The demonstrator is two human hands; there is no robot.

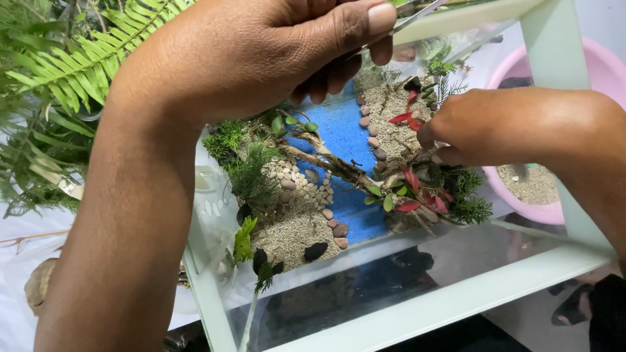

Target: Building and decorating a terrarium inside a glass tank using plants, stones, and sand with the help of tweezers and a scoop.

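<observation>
The person's left hand [261,52] grips the far top rim of a glass tank [417,313], thumb pressed flat along the frame and fingers curled over it, apparently to steady the tank. The right hand [502,127] reaches down inside the tank, fingertips pinched together just above the red-leaved plants [414,192]; whether they have hold of a stem or anything else cannot be told. Within the tank, a blue strip [342,133] runs between two sand banks [293,228], edged with pebbles [336,225] and crossed by a branch [332,163], laid out like a small river. Left of the tank stand ferns [72,72]; behind it, right, a pink bowl [521,195] holds sand. The tank rests on a white surface.
</observation>
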